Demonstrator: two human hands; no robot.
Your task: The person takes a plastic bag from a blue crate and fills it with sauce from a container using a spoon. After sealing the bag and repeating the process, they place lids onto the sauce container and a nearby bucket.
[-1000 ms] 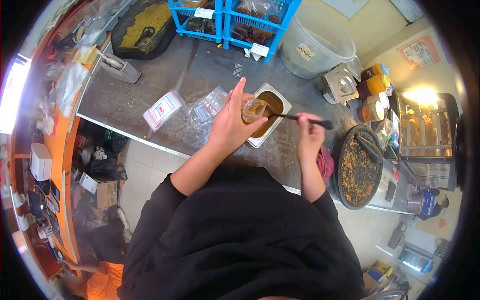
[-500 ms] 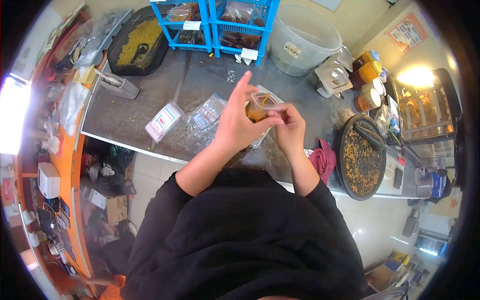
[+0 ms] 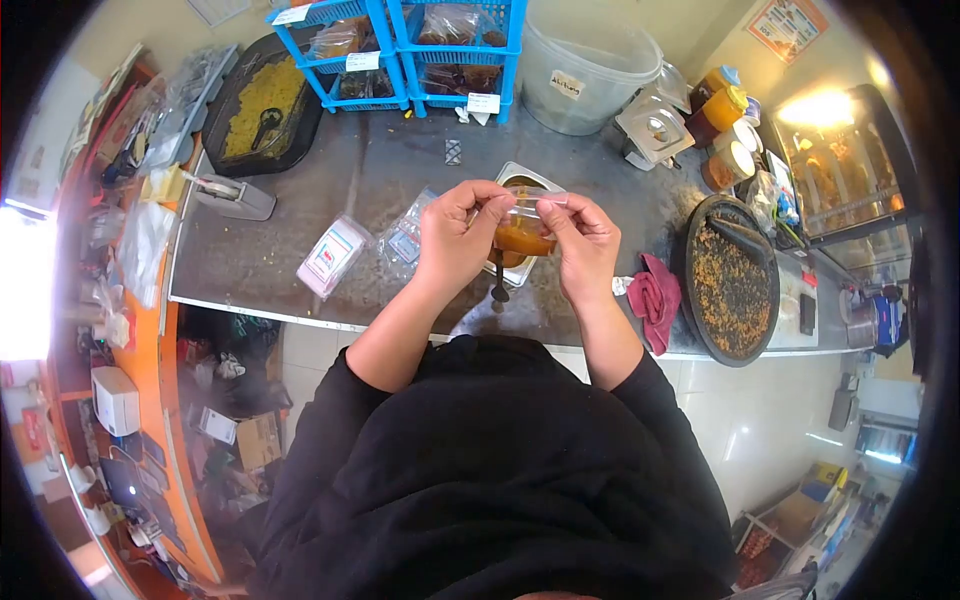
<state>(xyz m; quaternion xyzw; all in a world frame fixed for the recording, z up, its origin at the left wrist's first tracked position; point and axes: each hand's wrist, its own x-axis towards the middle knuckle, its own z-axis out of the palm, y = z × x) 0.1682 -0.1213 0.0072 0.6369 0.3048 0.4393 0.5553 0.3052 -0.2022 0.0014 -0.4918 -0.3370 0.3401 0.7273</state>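
Between my two hands hangs a small clear plastic bag (image 3: 524, 238) with orange-brown sauce in its lower part. My left hand (image 3: 462, 228) pinches the bag's upper left edge, and my right hand (image 3: 582, 240) pinches the upper right edge, so the top is stretched flat between them. Under the bag stands a metal tray (image 3: 520, 173) of brownish sauce, partly hidden by the bag and hands. A dark spoon handle (image 3: 500, 287) sticks out toward me. Left of my left hand lie clear plastic bags (image 3: 405, 240) and a labelled pack (image 3: 334, 256).
Blue stacked baskets (image 3: 458, 52) and a large clear tub (image 3: 588, 85) stand at the back. A stone mortar (image 3: 728, 285) with crumbly contents and a maroon cloth (image 3: 655, 303) are at right. A tape dispenser (image 3: 235, 197) and a black tray of yellow food (image 3: 262, 105) sit at left.
My left hand has gone from raised, spread fingers to a pinch on the bag's edge. The bag's top is now drawn flat between both hands. The view has shifted slightly.
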